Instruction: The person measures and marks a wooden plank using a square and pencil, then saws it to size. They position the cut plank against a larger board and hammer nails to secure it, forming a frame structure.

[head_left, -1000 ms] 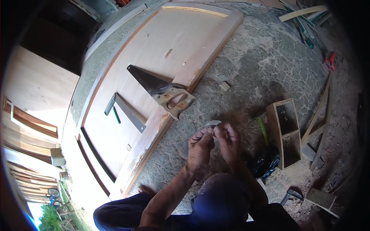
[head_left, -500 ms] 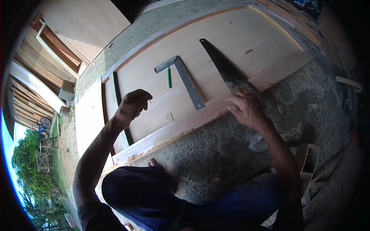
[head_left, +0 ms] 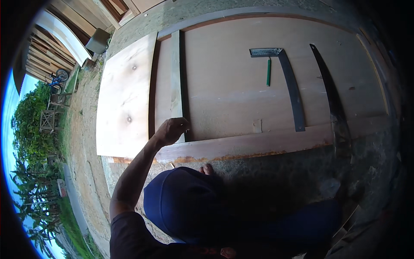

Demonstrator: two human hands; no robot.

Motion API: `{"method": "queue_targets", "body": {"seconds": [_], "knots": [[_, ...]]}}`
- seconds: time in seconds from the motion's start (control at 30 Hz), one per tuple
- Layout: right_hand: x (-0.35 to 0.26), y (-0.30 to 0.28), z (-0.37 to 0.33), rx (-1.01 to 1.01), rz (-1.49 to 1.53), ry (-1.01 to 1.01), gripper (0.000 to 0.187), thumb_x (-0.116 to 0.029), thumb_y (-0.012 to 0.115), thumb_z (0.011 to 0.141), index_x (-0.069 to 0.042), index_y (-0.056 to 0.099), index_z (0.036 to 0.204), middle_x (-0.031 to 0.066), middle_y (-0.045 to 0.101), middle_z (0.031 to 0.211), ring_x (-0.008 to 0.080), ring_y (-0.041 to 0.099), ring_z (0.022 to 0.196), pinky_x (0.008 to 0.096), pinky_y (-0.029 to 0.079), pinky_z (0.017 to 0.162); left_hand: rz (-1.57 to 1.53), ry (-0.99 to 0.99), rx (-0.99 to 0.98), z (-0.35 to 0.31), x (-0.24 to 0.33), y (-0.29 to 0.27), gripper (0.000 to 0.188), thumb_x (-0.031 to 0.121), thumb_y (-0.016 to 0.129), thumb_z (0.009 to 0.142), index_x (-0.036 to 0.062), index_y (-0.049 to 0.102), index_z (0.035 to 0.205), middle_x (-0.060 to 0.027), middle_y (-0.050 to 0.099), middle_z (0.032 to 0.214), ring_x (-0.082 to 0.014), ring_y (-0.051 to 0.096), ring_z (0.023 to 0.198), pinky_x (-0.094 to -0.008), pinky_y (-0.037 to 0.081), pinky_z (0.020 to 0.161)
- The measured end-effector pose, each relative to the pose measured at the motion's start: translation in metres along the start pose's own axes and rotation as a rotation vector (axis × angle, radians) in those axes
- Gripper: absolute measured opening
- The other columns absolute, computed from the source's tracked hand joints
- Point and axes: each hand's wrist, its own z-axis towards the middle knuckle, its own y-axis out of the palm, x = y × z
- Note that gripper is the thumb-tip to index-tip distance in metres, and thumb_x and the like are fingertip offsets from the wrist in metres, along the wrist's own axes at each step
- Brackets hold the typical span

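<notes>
Where a pale wooden strip (head_left: 176,77) crosses the left part of a large framed panel (head_left: 224,90), your left hand (head_left: 172,131) is over the strip's near end, just above the panel's front border. Its fingers curl in toward the thumb with the tips close together; a tiny light speck shows there, too small to identify, so you cannot tell whether the hand pinches anything, nor whether it touches the wood. Your right hand cannot be made out, as the lower right lies in deep shadow.

The panel lies flat on a rough concrete floor (head_left: 276,162), with its long side in front of you. To the left of the strip, a bright plywood sheet (head_left: 125,82) with two dark knots covers the panel's end. Well to the right of your left hand, on the panel, lies a metal try square (head_left: 292,88), its short arm pointing left and its long blade running toward you. A green pencil (head_left: 268,73) lies in the corner of the square, its far tip just beside the short arm. Farther right is a handsaw (head_left: 326,82), its dark blade across the panel and its handle toward you, at the near border.

Your knee in blue trousers (head_left: 172,198) is below your left hand, with the toes of a bare foot (head_left: 208,168) beside the panel's edge. Beyond, at upper left, are a grey container (head_left: 98,41), a blue bicycle (head_left: 58,79) and green trees (head_left: 30,114).
</notes>
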Motion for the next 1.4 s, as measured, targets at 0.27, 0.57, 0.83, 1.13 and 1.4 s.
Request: {"method": "queue_targets", "body": {"seconds": [0.27,0.57,0.83,1.13,1.4], "knots": [[0.003,-0.040,-0.005,0.018,-0.056,0.066,0.052,-0.017,0.069,0.096,0.001,0.053,0.142,0.0241,0.060,0.135,0.0382,0.057,0.129,0.0462,0.046,0.108,0.172,0.335,-0.051,0.010,-0.025,0.023,0.019,0.015,0.053,0.098,0.0085,0.070,0.097,-0.0093,0.071,0.098,-0.0312,0.071,0.095,-0.0430,0.057,0.083],[-0.017,-0.047,-0.009,0.033,-0.036,0.069,0.052,-0.017,0.070,0.096,0.001,0.054,0.142,0.0237,0.061,0.133,0.0383,0.057,0.128,0.0462,0.045,0.108,0.166,0.073,-0.102,-0.010,-0.023,0.019,0.022,0.031,0.053,0.101,0.0170,0.069,0.106,-0.0091,0.074,0.099,-0.0351,0.071,0.097,-0.0465,0.056,0.084],[-0.099,-0.166,0.004,0.473,0.437,-0.237,0.051,-0.018,0.069,0.098,0.000,0.053,0.143,0.0191,0.065,0.121,0.0298,0.065,0.103,0.0398,0.052,0.090,0.064,0.157,-0.071,0.005,-0.042,0.029,0.021,0.028,0.055,0.098,0.0152,0.071,0.102,-0.0100,0.074,0.097,-0.0333,0.071,0.095,-0.0448,0.056,0.084],[-0.501,-0.322,-0.220,-0.852,1.267,-0.492,0.044,-0.007,0.050,0.102,-0.002,0.044,0.145,-0.0009,0.052,0.078,0.0016,0.043,0.053,0.0207,0.037,0.043,0.082,0.211,-0.097,0.010,-0.046,0.025,0.015,0.017,0.057,0.096,0.0106,0.070,0.099,-0.0088,0.072,0.101,-0.0324,0.070,0.095,-0.0426,0.056,0.083],[-0.579,-0.207,-0.331,-1.217,1.036,-0.503,0.049,-0.011,0.056,0.099,-0.002,0.041,0.145,0.0159,0.068,0.103,0.0230,0.068,0.078,0.0393,0.056,0.070,0.223,0.271,-0.159,0.015,-0.022,0.012,0.014,0.019,0.059,0.098,0.0100,0.070,0.101,-0.0075,0.073,0.099,-0.0323,0.072,0.088,-0.0422,0.058,0.077]]}}
